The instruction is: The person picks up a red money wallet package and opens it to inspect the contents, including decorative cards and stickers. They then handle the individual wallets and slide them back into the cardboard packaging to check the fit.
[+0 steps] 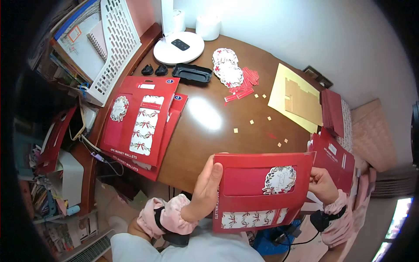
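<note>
A red money wallet pack (257, 205) is held up over the table's front edge, turned sideways. Its front shows a round wreath tag in one window and a strip of ribbon-and-leaf print in another. My left hand (204, 190) is closed on the pack's left edge, thumb in front, most fingers hidden behind. At the right edge my right hand (322, 185) has its fingers curled in against the pack; the fingertips are partly hidden. To the left lie stacked red money wallet packs (124, 120) of the same kind.
Wreath tags (228, 70) and red slips (245, 83) lie at the back. A yellow sheet (279, 83) and more red wallets (334, 159) sit right. Small yellow squares (252, 122) are scattered mid-table. A black tray (192, 73) and white lamp base (179, 48) stand behind.
</note>
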Demonstrator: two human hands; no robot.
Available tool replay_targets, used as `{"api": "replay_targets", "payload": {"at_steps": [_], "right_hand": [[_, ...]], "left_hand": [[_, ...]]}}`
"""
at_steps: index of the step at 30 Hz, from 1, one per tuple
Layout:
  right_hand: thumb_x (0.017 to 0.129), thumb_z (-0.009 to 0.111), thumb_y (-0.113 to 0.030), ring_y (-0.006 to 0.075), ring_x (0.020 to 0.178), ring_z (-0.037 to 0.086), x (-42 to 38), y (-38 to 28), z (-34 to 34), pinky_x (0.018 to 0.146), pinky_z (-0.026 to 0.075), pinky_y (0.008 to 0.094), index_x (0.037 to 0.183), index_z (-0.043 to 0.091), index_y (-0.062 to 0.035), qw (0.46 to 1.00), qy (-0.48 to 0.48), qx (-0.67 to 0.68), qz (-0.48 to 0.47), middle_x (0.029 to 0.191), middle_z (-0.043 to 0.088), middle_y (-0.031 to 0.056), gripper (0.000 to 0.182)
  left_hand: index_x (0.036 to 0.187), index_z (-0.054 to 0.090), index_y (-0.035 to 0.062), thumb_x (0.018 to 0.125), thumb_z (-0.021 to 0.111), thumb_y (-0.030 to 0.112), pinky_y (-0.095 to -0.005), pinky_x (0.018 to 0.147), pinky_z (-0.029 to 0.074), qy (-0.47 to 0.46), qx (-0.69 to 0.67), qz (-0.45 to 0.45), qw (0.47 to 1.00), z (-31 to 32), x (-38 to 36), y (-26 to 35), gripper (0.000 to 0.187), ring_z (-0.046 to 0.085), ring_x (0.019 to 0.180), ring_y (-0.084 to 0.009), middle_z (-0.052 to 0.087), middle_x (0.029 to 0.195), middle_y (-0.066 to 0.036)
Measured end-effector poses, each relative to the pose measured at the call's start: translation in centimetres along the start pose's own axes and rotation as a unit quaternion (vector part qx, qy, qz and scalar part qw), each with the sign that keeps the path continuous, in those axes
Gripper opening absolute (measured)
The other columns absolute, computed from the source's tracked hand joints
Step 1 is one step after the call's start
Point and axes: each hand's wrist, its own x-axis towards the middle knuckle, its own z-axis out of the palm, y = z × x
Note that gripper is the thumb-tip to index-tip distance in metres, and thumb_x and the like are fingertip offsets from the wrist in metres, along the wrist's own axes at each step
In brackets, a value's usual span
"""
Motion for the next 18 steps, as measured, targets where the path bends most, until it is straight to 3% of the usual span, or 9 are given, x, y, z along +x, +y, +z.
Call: {"api": "replay_targets", "payload": {"at_steps": [7,18], "right_hand": [[0.088,0.062,-0.003,0.0086,0.088,0.061,-0.4,3.9,-1.6,0.074,0.051,0.0247,0.118,0.059,0.0032,0.997,-0.071,-0.016,0.04,0.103,0.067,0.0047,0.031],[0.079,0.067,0.006,0.0127,0.099,0.061,-0.9,2.9,1.3,0.086,0.05,0.0282,0.114,0.061,0.0034,0.992,0.06,0.113,-0.021,0.109,0.066,0.0063,0.036]], "left_hand": [[0.125,0.044,-0.0006,0.103,0.031,0.039,-0.026,0.093,0.039,-0.031,0.014,-0.051,0.998,-0.3,0.9,0.3,0.047,0.051,0.104,-0.0122,0.055,0.115,-0.009],[0.126,0.044,-0.0026,0.102,0.032,0.042,-0.0276,0.095,0.038,-0.052,0.064,-0.046,0.995,0.3,1.4,0.9,0.052,0.051,0.107,-0.0144,0.055,0.118,-0.01]]}}
